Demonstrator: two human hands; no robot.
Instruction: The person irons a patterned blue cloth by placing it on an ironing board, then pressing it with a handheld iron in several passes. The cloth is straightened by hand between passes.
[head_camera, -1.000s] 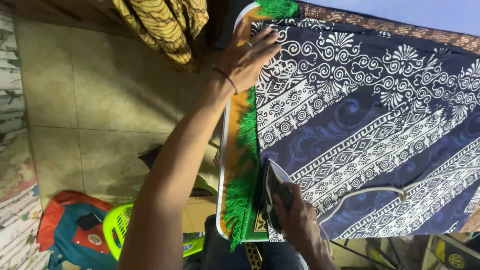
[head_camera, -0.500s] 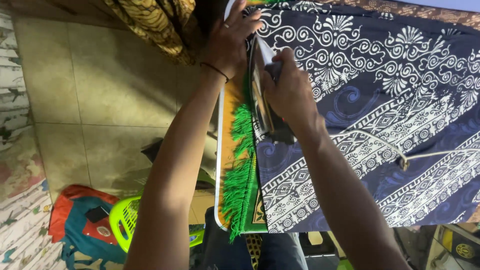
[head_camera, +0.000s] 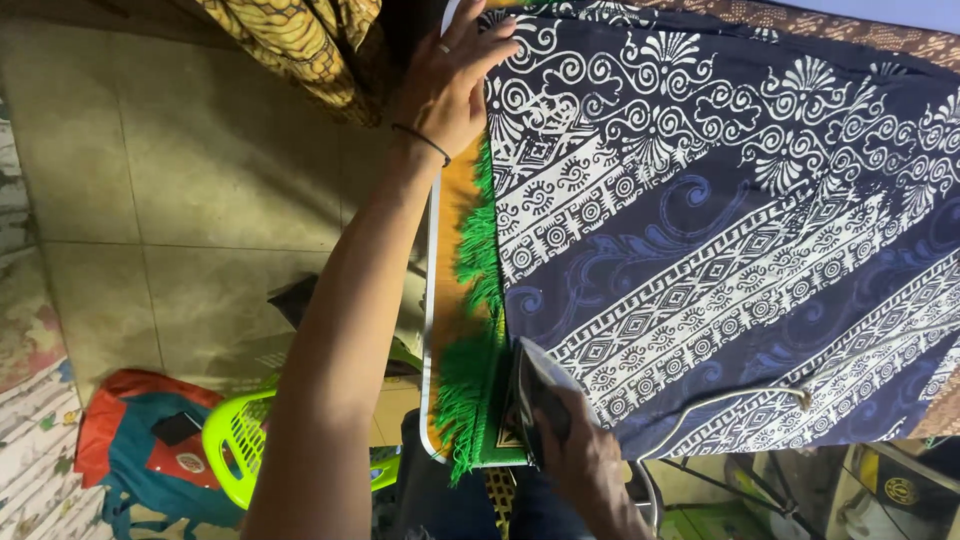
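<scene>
Since 0.5 s ago, the iron (head_camera: 545, 405) has been drawn back from the far edge of the cloth (head_camera: 720, 230) to its near corner, and the right hand (head_camera: 590, 470) has come back with it.

A dark blue cloth with white patterned bands is spread flat over the surface (head_camera: 432, 330), whose white rim is seen at the left side. Beneath the cloth, an orange mat (head_camera: 458, 230) with green fringe is laid along that left edge. On the tiled floor (head_camera: 150, 180), a red and teal bag (head_camera: 130, 440) and a lime green basket (head_camera: 235, 440) are seen just beside each other.

The left hand (head_camera: 450, 85) is pressed flat on the cloth's far left corner, fingers (head_camera: 490, 50) spread wide. The right hand is closed around the iron's handle, with the iron resting on the cloth's near left corner. A white cord (head_camera: 740, 395) is trailed from the iron across the cloth.
</scene>
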